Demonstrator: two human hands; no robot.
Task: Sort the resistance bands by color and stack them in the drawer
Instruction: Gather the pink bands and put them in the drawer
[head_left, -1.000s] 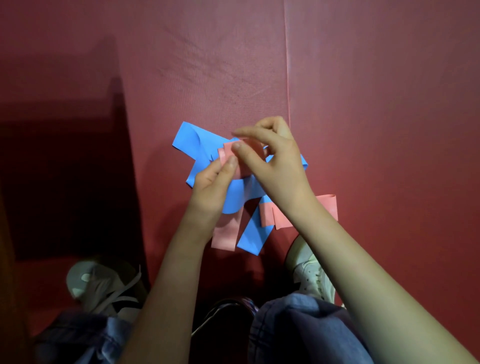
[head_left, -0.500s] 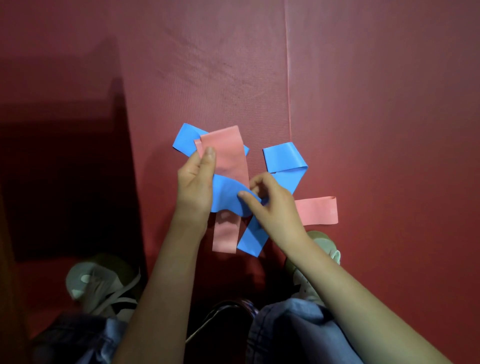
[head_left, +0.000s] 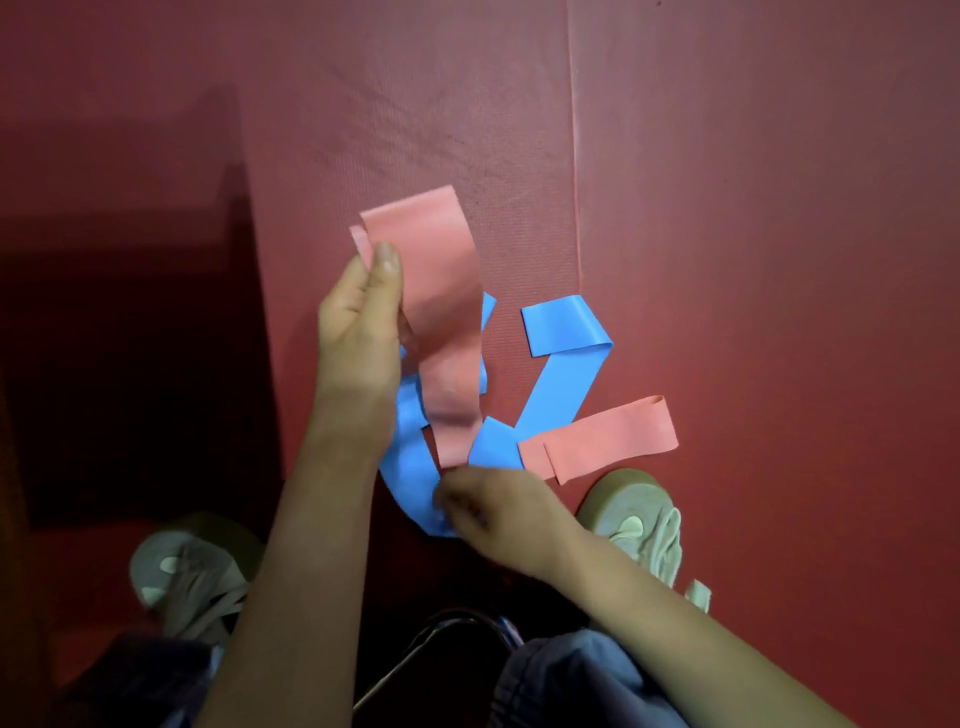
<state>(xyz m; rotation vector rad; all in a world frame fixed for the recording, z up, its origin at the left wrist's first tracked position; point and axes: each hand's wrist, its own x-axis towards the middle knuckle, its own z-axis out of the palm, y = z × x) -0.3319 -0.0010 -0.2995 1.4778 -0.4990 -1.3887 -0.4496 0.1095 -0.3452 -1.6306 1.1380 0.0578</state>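
Pink band (head_left: 441, 312): raised and drawn out longer than half a second ago, lower end hanging over the pile.
Left hand (head_left: 358, 332): pinches the upper edge, thumb pressed flat on the front; other fingers hidden behind.
Right hand (head_left: 498, 509): dropped nearer the body; blurred, fingers curled, perhaps nipping the pink tail or the blue loop (head_left: 410, 467), cannot tell which.
Mat (head_left: 727, 208): carries a folded blue band (head_left: 563, 374) and a second pink band (head_left: 608, 439), touching.
Risk: probably drags the blue loop along if still caught, mixing colours; could slip from so thin a pinch.
Hidden: drawer out of view; overlap beneath the left wrist unclear.
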